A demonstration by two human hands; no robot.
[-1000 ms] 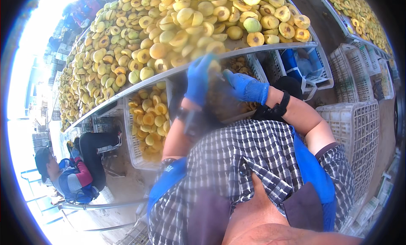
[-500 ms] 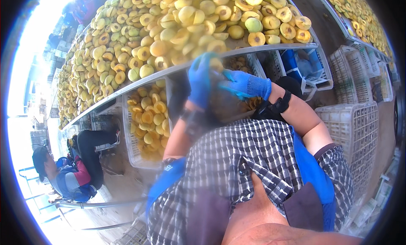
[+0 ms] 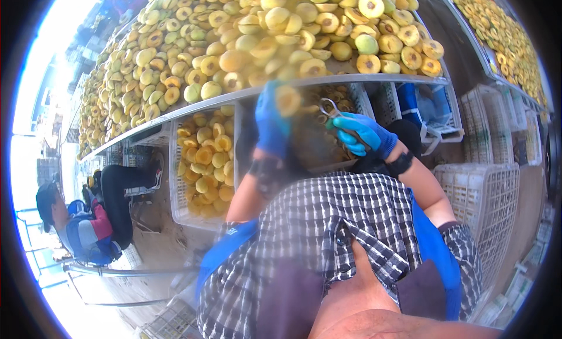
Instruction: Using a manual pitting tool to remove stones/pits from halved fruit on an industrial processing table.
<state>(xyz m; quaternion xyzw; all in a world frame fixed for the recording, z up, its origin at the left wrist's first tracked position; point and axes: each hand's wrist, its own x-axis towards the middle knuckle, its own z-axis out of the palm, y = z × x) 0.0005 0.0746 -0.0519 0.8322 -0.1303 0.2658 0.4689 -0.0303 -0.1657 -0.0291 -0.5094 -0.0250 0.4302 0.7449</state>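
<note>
My left hand (image 3: 271, 125), in a blue glove and blurred, holds a yellow peach half (image 3: 288, 100) just below the edge of the fruit-covered table. To its right, my right hand (image 3: 366, 134), also gloved, is closed round the handle of a pitting tool. The pitting tool's metal loop (image 3: 329, 108) points up and left, apart from the peach half. Below both hands sits a container of brownish scraps (image 3: 336, 99), partly hidden. Cut peach halves (image 3: 234, 61) lie heaped on the table beyond.
Left of my left hand stands a white crate (image 3: 202, 222) of peach halves. Stacked crates (image 3: 477, 192) stand at my right, with a blue-lined crate (image 3: 424, 99) under the table. Another person (image 3: 82, 222) sits at far left. A second fruit table (image 3: 497, 40) is at far right.
My right hand has drawn away from the peach half to the right, and the tool's loop now shows clear. My left hand still holds the half near the table edge.
</note>
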